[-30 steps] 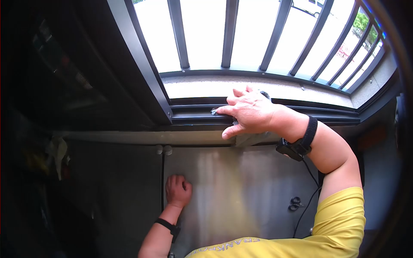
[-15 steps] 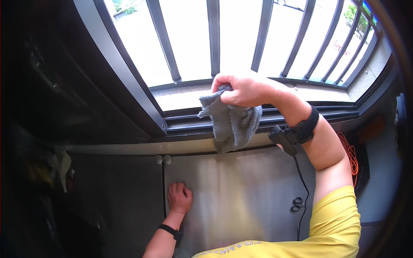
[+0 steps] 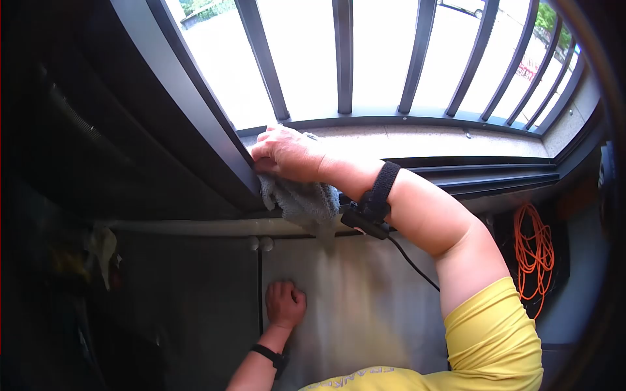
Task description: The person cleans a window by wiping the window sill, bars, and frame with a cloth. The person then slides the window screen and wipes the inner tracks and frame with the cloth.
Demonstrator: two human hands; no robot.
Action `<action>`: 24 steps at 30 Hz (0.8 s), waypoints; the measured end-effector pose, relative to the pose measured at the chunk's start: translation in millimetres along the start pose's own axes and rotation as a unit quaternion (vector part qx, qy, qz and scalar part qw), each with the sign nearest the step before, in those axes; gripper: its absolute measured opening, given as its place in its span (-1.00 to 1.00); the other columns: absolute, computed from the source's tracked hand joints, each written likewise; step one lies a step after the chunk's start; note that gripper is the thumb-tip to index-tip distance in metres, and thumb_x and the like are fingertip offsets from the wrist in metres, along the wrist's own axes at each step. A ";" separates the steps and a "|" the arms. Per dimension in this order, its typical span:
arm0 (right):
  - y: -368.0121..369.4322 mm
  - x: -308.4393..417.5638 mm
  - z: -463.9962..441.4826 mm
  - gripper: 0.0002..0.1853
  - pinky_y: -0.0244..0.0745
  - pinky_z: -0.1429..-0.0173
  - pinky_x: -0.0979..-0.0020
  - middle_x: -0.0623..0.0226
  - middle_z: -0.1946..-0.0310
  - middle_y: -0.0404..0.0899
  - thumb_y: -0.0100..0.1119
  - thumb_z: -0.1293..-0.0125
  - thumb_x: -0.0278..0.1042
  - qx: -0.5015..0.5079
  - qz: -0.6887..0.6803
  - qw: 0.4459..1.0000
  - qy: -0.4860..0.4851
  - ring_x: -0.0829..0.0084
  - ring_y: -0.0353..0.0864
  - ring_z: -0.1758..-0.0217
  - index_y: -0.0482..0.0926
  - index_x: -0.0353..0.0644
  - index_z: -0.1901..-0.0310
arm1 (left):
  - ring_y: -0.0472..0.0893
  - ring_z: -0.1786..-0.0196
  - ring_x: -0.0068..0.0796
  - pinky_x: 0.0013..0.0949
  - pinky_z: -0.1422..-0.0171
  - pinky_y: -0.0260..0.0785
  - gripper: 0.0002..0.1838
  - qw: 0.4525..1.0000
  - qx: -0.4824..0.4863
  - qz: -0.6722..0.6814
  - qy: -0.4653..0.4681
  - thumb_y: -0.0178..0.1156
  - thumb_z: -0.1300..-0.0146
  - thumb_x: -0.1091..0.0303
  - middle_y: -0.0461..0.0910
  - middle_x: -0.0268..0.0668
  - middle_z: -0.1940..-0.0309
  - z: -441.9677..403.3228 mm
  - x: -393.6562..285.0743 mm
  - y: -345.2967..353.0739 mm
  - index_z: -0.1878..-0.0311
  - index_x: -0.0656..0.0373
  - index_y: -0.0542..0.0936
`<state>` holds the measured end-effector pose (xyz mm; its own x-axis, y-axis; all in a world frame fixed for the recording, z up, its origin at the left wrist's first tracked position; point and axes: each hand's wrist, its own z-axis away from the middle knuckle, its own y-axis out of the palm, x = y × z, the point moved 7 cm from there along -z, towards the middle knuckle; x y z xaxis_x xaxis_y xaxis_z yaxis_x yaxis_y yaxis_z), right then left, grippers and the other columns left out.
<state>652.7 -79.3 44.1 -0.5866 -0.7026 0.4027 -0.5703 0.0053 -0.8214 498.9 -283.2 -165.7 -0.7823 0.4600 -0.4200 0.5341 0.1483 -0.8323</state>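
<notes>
My right hand (image 3: pixel 285 154) is closed on a grey cloth (image 3: pixel 301 199) at the left end of the window track (image 3: pixel 469 179), against the upright frame (image 3: pixel 189 91). The cloth hangs down over the front edge of the sill from under my fingers. My left hand (image 3: pixel 285 305) rests curled on the grey metal surface (image 3: pixel 352 293), beside a dark seam, and its fingers are closed with nothing visible in them.
Dark window bars (image 3: pixel 344 58) stand beyond the pale ledge (image 3: pixel 424 140). A bundle of orange cord (image 3: pixel 533 247) hangs at the right. A black cable (image 3: pixel 414 266) trails from the device on my right wrist. A pale crumpled item (image 3: pixel 101 251) is at the left.
From pressing on the track, my right hand lifted the cloth, then carried it left to the corner by the upright frame. My left hand has stayed in place on the metal surface.
</notes>
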 end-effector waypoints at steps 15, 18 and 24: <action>-134.5 -20.4 58.9 -0.84 0.49 0.12 0.54 0.38 0.40 0.56 -0.05 -0.26 -0.46 -0.137 -0.197 0.957 0.163 0.62 0.53 0.30 0.57 -0.18 0.30 | 0.43 0.29 -0.05 -0.06 0.21 0.33 -0.90 1.000 0.003 0.002 -0.004 0.10 0.06 0.44 0.38 -0.14 0.42 0.6 0.8 -0.7 0.45 0.14 0.38; -146.4 -45.3 71.2 -0.86 0.47 0.16 0.64 0.41 0.41 0.54 -0.03 -0.31 -0.41 -0.216 -0.318 0.914 0.131 0.67 0.51 0.32 0.56 -0.15 0.27 | 0.43 0.29 -0.06 -0.07 0.20 0.34 -0.90 1.000 -0.007 -0.014 -0.004 0.10 0.06 0.44 0.38 -0.15 0.41 -1.9 -0.1 -4.5 0.45 0.13 0.39; -98.7 -0.7 55.0 -0.75 0.32 -0.22 0.18 0.17 0.11 0.54 0.07 -0.29 -0.28 -0.021 0.152 0.971 0.184 0.29 0.37 -0.15 0.57 0.09 0.02 | 0.43 0.29 -0.08 -0.08 0.19 0.35 -0.90 1.000 -0.002 -0.006 0.000 0.10 0.06 0.45 0.38 -0.16 0.41 -3.4 -1.9 -6.3 0.44 0.13 0.39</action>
<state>741.0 -118.4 102.7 -0.8931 -0.3621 0.2669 -0.3563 0.2075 -0.9110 498.1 -282.0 -158.4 -0.7878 0.4592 -0.4105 0.5270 0.1575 -0.8351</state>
